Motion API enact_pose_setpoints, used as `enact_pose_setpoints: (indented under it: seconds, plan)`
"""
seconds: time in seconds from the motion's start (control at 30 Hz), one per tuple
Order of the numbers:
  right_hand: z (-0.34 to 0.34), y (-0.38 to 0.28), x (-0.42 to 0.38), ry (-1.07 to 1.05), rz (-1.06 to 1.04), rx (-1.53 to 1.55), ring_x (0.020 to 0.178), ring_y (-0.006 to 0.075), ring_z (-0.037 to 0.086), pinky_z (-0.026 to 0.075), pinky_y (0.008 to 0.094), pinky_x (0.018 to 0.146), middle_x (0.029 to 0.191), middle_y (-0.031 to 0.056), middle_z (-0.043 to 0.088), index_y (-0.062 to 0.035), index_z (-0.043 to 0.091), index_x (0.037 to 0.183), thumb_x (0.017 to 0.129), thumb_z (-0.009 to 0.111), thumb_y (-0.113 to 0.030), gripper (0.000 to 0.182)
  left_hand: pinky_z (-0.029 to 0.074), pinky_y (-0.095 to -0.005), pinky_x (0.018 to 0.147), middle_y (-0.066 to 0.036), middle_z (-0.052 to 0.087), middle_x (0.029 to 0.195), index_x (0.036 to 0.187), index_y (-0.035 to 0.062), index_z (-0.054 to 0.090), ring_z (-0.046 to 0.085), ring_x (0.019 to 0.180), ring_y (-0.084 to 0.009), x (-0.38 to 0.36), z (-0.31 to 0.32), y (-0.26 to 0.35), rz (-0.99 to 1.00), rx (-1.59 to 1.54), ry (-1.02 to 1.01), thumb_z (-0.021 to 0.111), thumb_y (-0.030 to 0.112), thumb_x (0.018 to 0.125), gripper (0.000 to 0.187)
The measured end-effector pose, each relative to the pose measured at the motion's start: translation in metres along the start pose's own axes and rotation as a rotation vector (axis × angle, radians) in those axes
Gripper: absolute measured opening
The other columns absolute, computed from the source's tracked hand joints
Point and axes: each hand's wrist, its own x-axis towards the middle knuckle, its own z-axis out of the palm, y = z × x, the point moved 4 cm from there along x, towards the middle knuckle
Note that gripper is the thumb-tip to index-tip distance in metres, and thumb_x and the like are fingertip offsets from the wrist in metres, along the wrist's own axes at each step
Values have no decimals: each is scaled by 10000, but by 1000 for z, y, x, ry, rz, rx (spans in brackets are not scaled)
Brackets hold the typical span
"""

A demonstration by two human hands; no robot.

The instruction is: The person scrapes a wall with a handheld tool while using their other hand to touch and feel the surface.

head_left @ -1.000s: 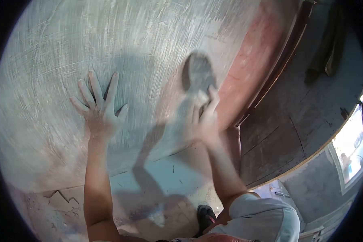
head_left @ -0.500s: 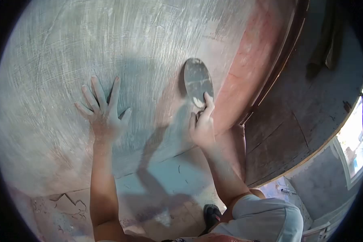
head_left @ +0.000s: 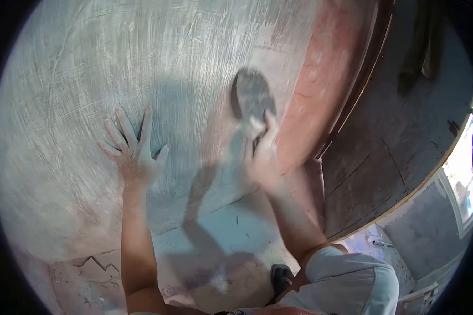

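Flat against the grey, streaked wall (head_left: 79, 68) rests my left hand (head_left: 135, 144), its fingers spread and holding nothing. To its right, my right hand (head_left: 263, 144) grips a dark oval plate-like tool (head_left: 253, 92), with a finger over its lower end. The tool is blurred and close to the wall, near the border with a pink strip (head_left: 315, 79). Its shadow falls along its left edge. Pale dust covers both hands.
A dark panel (head_left: 373, 173) fills the right side, behind a brown wooden edge (head_left: 360, 79). At the far right is a bright window (head_left: 460, 184). Below are a cracked floor (head_left: 97, 273), a dark shoe (head_left: 281, 278) and my light-clothed leg (head_left: 347, 283).
My right hand and the oval tool have shifted slightly up and left, now more blurred. My left hand stays spread on the wall. The view has tilted a little.
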Motion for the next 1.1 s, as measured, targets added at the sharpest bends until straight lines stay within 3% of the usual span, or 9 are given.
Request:
enact_pose_setpoints:
  seconds: [0.17,0.33,0.4,0.43,0.5,0.53,0.6,0.87,1.1]
  plan:
    - [-29,-47,99,-29,267,111,1294,542,571,453,498,1128,1379,416,536,57,168,1624,1017,561,-8,725,28,-858,1149,-247,-7,1779,1706,407,231,-6,1590,-589,1,3,1,-13,10,-21,816,542,811,1077]
    - [11,10,-35,101,-166,-232,1301,525,598,483,522,1102,1328,388,607,125,182,1587,984,573,20,727,6,-854,1151,-250,-3,1778,1701,409,250,-7,1591,-586,1,0,2,-11,-7,-6,809,566,803,1070]
    - [18,23,-78,-44,368,203,1395,522,511,384,538,1195,1377,390,567,146,213,1572,974,557,38,698,2,-853,1151,-251,1,1777,1701,408,250,-3,1591,-586,0,0,1,-3,-7,17,810,567,800,1072]
    - [15,21,-64,44,96,24,1416,526,473,363,528,1214,1470,400,475,149,242,1564,970,567,27,688,-2,-853,1151,-253,5,1777,1700,408,251,1,1590,-586,1,1,0,12,-15,34,811,568,798,1074]
    - [-2,13,-18,84,-95,-210,1113,477,710,557,479,975,1282,367,643,73,148,1616,1009,563,1,739,20,-856,1149,-251,14,1777,1699,412,252,19,1588,-587,-1,2,0,7,-4,10,811,566,799,1070]
    - [-14,2,10,17,127,-46,1392,561,469,391,529,1195,1492,419,431,142,255,1562,968,565,47,677,36,-859,1147,-249,15,1777,1698,416,252,26,1587,-587,-1,0,0,-5,9,-11,812,557,802,1066]
    - [-34,-9,53,23,-35,-200,951,505,740,593,521,828,1074,365,699,53,153,1610,1033,560,-21,710,75,-866,1141,-243,15,1779,1698,424,247,42,1585,-586,0,2,2,-14,17,16,818,525,812,1059]
    - [-1,29,-51,26,124,41,658,230,632,525,355,662,930,196,683,58,182,1618,993,613,-32,765,71,-869,1142,-240,18,1778,1701,422,235,23,1589,-582,0,-3,5,-8,14,18,828,511,807,1076]
    - [-46,-9,69,14,51,-78,569,222,577,475,392,574,666,86,542,28,206,1610,985,611,-6,745,15,-853,1152,-262,-13,1774,1711,370,240,-44,1599,-568,1,-2,5,-22,17,-26,816,533,807,1084]
